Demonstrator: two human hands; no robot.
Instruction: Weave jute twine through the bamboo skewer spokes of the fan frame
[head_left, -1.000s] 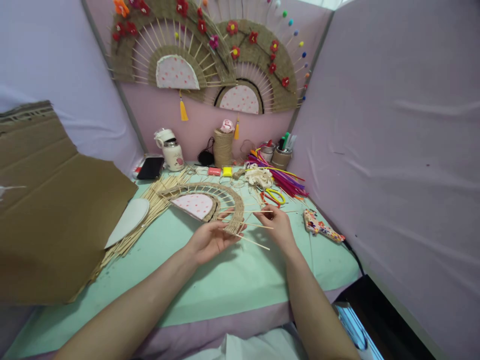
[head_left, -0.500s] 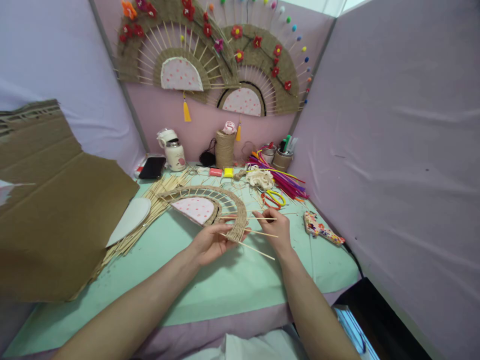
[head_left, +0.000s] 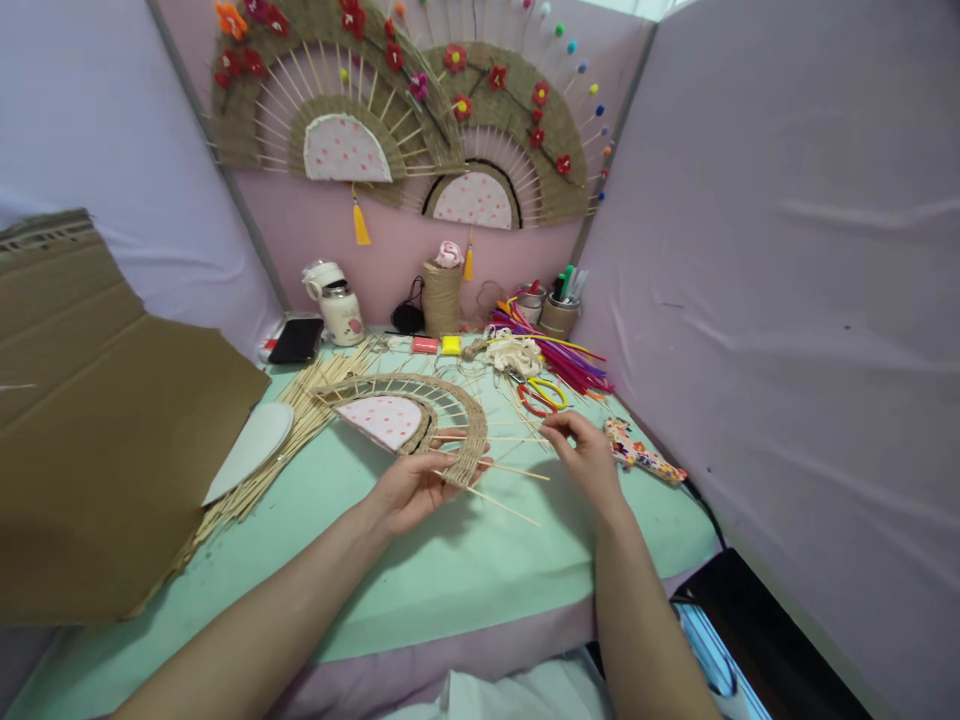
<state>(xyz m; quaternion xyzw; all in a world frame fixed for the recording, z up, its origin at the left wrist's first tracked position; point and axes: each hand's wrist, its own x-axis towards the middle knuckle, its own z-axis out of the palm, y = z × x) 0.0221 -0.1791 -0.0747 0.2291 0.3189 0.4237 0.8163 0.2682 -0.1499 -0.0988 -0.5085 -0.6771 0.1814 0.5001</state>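
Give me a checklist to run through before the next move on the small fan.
1. Small fan supported: ok, the left hand holds it by its right end.
2. Sticks all within the woven band's outer edge: not ok, several jut past it on the right.
3. Right hand holding something: cannot tell, the fingers are pinched but anything between them is too fine to see.
4. Scissors on the table: ok, they lie just beyond the right hand.
5. Flower-patterned tool plugged in: cannot tell, its cord runs off the table edge.
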